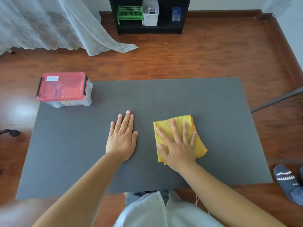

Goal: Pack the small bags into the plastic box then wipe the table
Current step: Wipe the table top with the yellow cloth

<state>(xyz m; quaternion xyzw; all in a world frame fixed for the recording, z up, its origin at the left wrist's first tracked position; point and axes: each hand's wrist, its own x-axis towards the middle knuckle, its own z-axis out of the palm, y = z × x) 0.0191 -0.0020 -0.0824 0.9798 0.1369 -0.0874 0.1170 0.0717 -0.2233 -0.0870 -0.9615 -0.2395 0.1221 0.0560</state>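
A clear plastic box [65,100] with a red lid clipped down sits at the far left corner of the grey table [164,95]; something pale yellow shows through its wall. A folded yellow cloth [165,126] lies flat on the table right of centre. My right hand [177,145] presses flat on the cloth with fingers spread. Left of it, my left hand [122,138] rests palm down on the bare table, fingers straight and nearly together, holding nothing.
Wooden floor surrounds the table. A black shelf [150,29] with a green basket and a white bin stands at the far wall. A white curtain [57,27] hangs far left. Grey slippers [287,179] lie at the right. A dark metal bar [278,99] angles in at the right edge.
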